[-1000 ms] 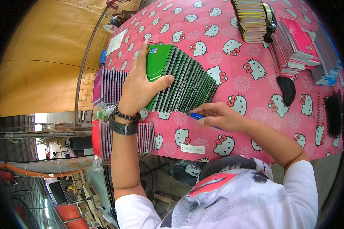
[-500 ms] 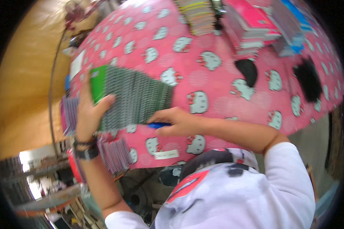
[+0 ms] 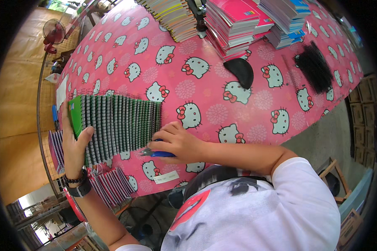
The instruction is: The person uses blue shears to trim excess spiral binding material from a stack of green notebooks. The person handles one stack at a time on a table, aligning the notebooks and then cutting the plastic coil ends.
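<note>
A row of spiral-bound notebooks (image 3: pixel 119 123) stands packed together, black coils facing up, with a green cover at its left end. My left hand (image 3: pixel 76 144) lies along that cover, fingers stretched out and thumb apart over the coils. In my right hand (image 3: pixel 178 142) are blue-handled pliers (image 3: pixel 162 154), their metal jaws near the lower right corner of the row. The fingertips of this hand are close to the last notebooks.
Beyond are yellow-edged spiral notebooks (image 3: pixel 178 21), pink notebooks (image 3: pixel 230 31) and blue-covered ones (image 3: pixel 287 21). A black curved piece (image 3: pixel 241 72) and a bundle of black coils (image 3: pixel 315 69) lie rightward. Red-pink spiral notebooks (image 3: pixel 113 186) sit at the near edge, beside a paper strip (image 3: pixel 166 177).
The view has swung and sharpened, so the table's contents appear shifted to the left. Both hands stay at the row's two ends, and the pliers' metal jaws now show.
</note>
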Action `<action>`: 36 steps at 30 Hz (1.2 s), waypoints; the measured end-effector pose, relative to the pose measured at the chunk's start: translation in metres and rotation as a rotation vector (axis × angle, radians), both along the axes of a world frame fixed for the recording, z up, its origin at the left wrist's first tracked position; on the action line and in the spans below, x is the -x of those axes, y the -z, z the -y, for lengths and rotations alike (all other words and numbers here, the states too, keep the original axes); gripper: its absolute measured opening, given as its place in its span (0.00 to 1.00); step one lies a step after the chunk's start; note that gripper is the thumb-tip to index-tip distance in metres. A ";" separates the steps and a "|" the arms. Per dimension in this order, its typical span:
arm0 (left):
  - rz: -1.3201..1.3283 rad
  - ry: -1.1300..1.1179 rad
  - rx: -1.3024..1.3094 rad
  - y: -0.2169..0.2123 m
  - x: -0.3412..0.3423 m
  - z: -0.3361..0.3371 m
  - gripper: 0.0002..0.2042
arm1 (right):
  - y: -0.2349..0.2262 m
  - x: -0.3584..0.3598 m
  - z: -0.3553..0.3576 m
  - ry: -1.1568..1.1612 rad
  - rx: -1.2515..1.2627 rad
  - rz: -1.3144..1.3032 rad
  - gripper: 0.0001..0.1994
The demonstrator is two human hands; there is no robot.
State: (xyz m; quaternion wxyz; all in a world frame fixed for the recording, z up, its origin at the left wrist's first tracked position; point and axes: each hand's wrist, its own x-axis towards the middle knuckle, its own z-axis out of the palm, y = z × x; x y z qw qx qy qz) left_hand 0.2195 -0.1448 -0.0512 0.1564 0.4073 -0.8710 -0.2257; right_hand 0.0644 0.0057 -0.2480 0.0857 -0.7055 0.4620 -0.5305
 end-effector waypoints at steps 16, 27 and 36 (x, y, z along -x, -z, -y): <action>0.138 0.029 0.072 -0.014 0.004 -0.010 0.43 | 0.038 0.057 -0.040 -0.118 -0.587 -0.425 0.27; 0.018 0.009 0.078 0.000 0.005 -0.011 0.38 | 0.048 0.045 -0.007 -0.114 -0.441 -0.180 0.22; 0.098 0.018 0.241 0.000 0.002 -0.005 0.40 | -0.007 0.036 0.005 -0.275 -0.156 0.102 0.27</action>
